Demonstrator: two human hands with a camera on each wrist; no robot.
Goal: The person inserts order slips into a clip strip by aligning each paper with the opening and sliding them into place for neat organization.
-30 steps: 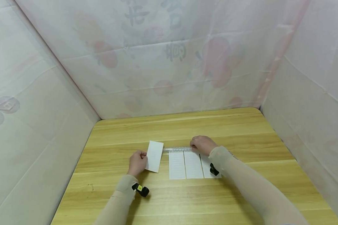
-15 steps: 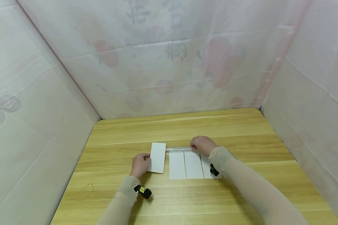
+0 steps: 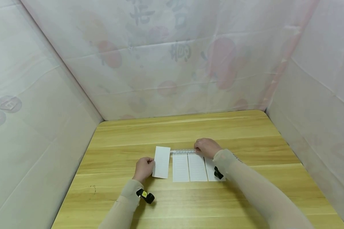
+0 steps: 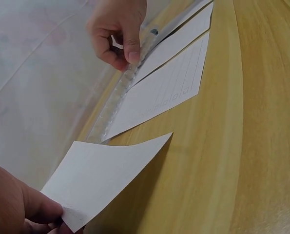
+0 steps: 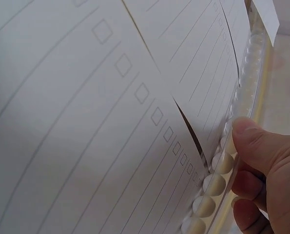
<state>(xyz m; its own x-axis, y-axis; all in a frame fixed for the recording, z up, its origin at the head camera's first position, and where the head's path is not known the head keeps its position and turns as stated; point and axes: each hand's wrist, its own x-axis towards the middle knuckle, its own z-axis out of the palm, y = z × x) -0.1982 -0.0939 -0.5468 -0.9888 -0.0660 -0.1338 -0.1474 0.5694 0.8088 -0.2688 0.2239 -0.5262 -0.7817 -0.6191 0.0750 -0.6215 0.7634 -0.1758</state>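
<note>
In the head view my left hand (image 3: pixel 144 168) pinches a white paper card (image 3: pixel 161 162) by its left edge, thumb on top. The left wrist view shows this card (image 4: pixel 106 178) bent and raised off the table at its near corner. My right hand (image 3: pixel 207 148) pinches the upper edge of a clear plastic strip (image 3: pixel 183 151) with a row of round bumps (image 5: pixel 214 185). Below the strip lie three white cards in a row, a left one (image 3: pixel 180 168), a middle one (image 3: pixel 197 168) and a right one (image 3: pixel 210 167), partly hidden by the right wrist. Ruled lines and small boxes mark them.
The wooden table (image 3: pixel 189 203) stands against a pale printed cloth (image 3: pixel 166 70) at the back, with more cloth hung on both sides. A black wrist camera (image 3: pixel 145 196) sits on the left sleeve, and another (image 3: pixel 218 173) on the right.
The left hand has carried its card a little right and down towards the row, and the card has turned more upright. The right hand stays in place on the strip.
</note>
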